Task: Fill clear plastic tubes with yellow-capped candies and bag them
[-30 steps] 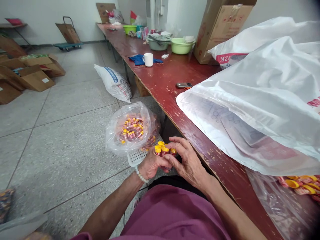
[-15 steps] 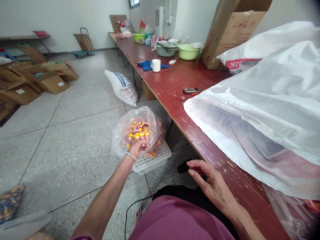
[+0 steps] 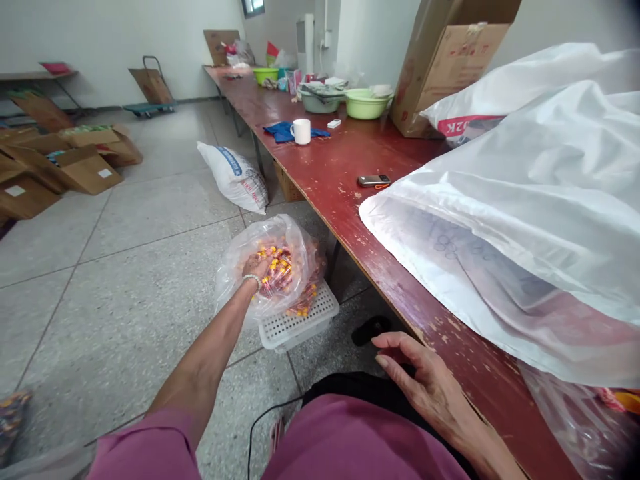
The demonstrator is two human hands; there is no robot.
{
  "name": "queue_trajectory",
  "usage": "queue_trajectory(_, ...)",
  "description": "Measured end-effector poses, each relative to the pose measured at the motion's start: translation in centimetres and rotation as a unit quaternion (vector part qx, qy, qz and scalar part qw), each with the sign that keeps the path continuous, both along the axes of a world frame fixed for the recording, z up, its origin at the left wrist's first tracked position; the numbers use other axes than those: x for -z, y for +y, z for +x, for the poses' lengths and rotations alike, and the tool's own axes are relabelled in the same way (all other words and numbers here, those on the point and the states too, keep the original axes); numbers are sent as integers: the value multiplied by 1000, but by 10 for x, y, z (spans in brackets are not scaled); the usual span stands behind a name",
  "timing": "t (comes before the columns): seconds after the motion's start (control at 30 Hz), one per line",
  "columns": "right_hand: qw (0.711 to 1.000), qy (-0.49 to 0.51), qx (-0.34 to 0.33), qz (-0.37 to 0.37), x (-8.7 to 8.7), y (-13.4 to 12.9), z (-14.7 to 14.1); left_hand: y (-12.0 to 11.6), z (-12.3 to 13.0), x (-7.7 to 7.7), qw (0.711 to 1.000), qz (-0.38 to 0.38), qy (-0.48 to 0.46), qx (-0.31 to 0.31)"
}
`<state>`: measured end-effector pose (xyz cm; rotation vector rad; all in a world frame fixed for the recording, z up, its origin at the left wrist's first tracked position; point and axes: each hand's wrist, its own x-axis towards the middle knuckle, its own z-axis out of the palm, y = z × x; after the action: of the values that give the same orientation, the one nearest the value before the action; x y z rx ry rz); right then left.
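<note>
My left hand [image 3: 257, 267], a beaded bracelet at its wrist, reaches into a clear plastic bag [image 3: 233, 283] full of small pink pieces with yellow ends [image 3: 280, 270]. Its fingers are partly lost among the pieces, so their grip cannot be made out. Under the bag is a white perforated plastic basket [image 3: 300, 327], upside down or lidded, on the floor. My right hand [image 3: 413, 367] hovers by the edge of the red table [image 3: 345, 217], fingers loosely curved and apart from the thumb, holding nothing.
A large white sack [image 3: 525, 227] covers the table's right side. Nearby are a small grey device [image 3: 373, 181], a white mug [image 3: 301, 131] and a green basin [image 3: 367, 105]. Another stuffed sack [image 3: 235, 177] lies on the floor. Open cartons [image 3: 90, 170] stand at left.
My left hand has moved up and left, deeper among the pieces in the bag. My right hand stays by the table edge. The view has shifted slightly to the right.
</note>
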<state>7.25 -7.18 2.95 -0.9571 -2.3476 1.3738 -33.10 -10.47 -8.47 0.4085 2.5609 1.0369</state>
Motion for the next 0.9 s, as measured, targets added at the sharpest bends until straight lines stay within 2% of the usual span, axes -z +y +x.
queue_trajectory(0.1,1000,-1,5,8,0,-1,-4,3,-2,2,994,-48,81,53)
queue_trajectory(0.2,1000,-4,8,20,-3,-4,-6,9,6,7,980,-70,143,123)
queue_trajectory(0.3,999,-5,38,37,-9,-1,15,15,20,7,962,-77,190,178)
queue_trajectory(0.37,992,-11,104,69,-15,8,48,21,30,2,953,-69,215,203)
queue_trajectory(0.47,952,-19,281,122,-26,28,108,38,58,-17,940,-24,241,239)
queue_trajectory(0.53,918,-12,376,127,-33,39,134,55,88,-35,920,59,266,283)
queue_trajectory(0.57,912,-6,392,123,-35,45,138,64,106,-45,901,116,279,312)
queue_trajectory(0.6,915,-1,386,120,-35,50,137,74,127,-56,876,177,289,345)
queue_trajectory(0.67,936,3,324,134,-30,67,119,94,171,-75,818,273,289,416)
queue_trajectory(0.7,947,-2,284,148,-25,78,106,104,192,-83,793,297,278,452)
queue_trajectory(0.77,945,-29,246,211,-15,107,83,127,230,-95,759,308,259,512)
queue_trajectory(0.83,913,-76,254,310,-7,140,73,154,255,-101,750,282,252,542)
queue_trajectory(0.9,883,-112,280,361,-2,171,76,182,267,-101,760,233,262,548)
